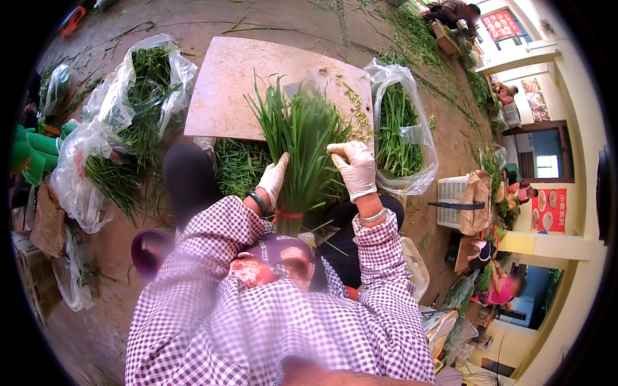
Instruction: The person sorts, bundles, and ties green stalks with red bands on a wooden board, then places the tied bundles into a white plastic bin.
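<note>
A bunch of long, flat green leaves that look like garlic chives (301,138) stands over my lap, tips pointing away from me. A red band (290,214) ties it near the lower end. My left hand (275,179), in a pale thin glove, is closed round the left side of the bunch above the band. On the other side, my right hand (355,168), gloved too, has thumb and fingertips pinched at the outer leaves; what lies between them is too small to make out. Beyond both hands, a pale board (225,90) carries small cut pieces along its right part.
Loose greens (241,168) lie below the board's near edge. An open clear bag of chives (398,138) stands right; another bag of greens (151,83) sits left. A purple bucket (149,252) is by my left side, a white crate (453,202) at right. Other people sit far right.
</note>
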A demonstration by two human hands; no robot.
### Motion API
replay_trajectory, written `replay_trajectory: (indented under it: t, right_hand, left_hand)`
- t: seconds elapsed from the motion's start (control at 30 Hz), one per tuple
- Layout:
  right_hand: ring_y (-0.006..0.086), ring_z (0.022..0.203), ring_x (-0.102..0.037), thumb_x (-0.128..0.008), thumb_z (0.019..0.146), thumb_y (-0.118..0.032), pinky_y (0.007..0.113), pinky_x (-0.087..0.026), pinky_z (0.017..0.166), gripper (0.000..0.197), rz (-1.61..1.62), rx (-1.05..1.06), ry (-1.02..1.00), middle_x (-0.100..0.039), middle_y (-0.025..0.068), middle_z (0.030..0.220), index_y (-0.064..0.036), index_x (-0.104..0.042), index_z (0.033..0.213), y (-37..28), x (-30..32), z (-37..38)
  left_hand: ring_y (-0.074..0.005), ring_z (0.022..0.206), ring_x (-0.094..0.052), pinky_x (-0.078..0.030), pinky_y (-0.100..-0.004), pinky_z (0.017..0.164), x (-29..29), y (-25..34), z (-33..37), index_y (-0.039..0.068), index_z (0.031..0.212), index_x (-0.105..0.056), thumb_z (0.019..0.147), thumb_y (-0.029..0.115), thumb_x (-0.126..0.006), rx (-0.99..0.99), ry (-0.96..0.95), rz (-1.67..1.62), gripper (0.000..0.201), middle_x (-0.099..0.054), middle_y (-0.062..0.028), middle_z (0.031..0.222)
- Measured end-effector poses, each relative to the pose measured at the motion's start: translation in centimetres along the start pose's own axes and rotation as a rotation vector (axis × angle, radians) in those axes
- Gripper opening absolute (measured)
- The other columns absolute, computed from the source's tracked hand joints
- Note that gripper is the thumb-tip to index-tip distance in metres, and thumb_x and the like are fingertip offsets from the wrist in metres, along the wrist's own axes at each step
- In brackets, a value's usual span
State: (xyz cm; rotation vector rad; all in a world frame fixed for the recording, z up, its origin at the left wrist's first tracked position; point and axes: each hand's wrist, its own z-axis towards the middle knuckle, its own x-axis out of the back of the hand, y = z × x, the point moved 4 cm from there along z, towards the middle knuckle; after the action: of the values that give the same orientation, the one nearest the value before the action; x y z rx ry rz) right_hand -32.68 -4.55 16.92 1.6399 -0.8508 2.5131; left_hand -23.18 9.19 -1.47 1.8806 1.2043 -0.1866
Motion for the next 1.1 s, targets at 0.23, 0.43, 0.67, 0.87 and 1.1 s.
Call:
replay_trajectory:
  t: [0.23, 0.43, 0.67, 0.87, 1.1]
  right_hand:
    - [0.0272, 0.088, -0.06, -0.069, 0.077, -0.005, 0.039, -0.05, 0.079, 0.027, -0.112, 0.021, -0.05, -0.063, 0.0067, 0.087, -0.0143, -0.072, 0.101, -0.3, -1.6, -0.4]
    - [0.0272, 0.107, -0.059, -0.064, 0.079, -0.008, 0.042, -0.044, 0.095, 0.034, -0.126, 0.387, -0.086, -0.066, 0.0059, 0.111, -0.0157, -0.067, 0.112, -4.5, -4.4, -1.3]
    - [0.0254, 0.107, -0.057, -0.071, 0.079, -0.03, 0.043, -0.038, 0.096, 0.028, -0.476, 0.127, -0.135, -0.065, 0.0042, 0.097, -0.0144, -0.064, 0.101, -0.1, -5.9, -2.0]
    - [0.026, 0.104, -0.057, -0.072, 0.077, -0.026, 0.043, -0.038, 0.094, 0.028, -0.44, 0.097, -0.185, -0.064, 0.004, 0.102, -0.0144, -0.063, 0.1, -0.3, -5.7, -2.0]
    - [0.0247, 0.106, -0.057, -0.07, 0.077, -0.015, 0.043, -0.042, 0.09, 0.031, -0.235, 0.382, -0.055, -0.064, 0.0034, 0.113, -0.0143, -0.064, 0.107, -4.1, -5.9, -1.6]
  left_hand:
    - [-0.0244, 0.112, -0.06, -0.048, -0.0377, 0.094, 0.4, -0.4, 0.5, -0.003, 0.134, -0.052, 0.093, 0.062, -0.05, -0.036, 0.016, 0.049, 0.077, -0.062, -0.0161, 0.126]
    - [-0.0211, 0.104, -0.063, -0.049, -0.0333, 0.09, -0.6, 0.4, -0.4, -0.003, 0.128, -0.057, 0.096, 0.057, -0.051, -0.2, -0.067, 0.101, 0.068, -0.067, -0.0128, 0.116]
    - [-0.0184, 0.09, -0.066, -0.053, -0.0329, 0.082, -1.0, 1.5, -1.5, 0.0, 0.12, -0.063, 0.1, 0.043, -0.051, -0.115, 0.017, -0.21, 0.049, -0.069, -0.0089, 0.106]
    - [-0.0183, 0.093, -0.064, -0.052, -0.0329, 0.083, -0.6, 0.1, -0.5, -0.001, 0.122, -0.061, 0.098, 0.047, -0.052, -0.096, 0.036, -0.146, 0.054, -0.068, -0.0092, 0.108]
    - [-0.0187, 0.098, -0.062, -0.05, -0.0317, 0.086, -1.2, 1.2, -1.6, -0.001, 0.123, -0.06, 0.097, 0.05, -0.052, -0.165, -0.055, -0.08, 0.058, -0.067, -0.0102, 0.111]
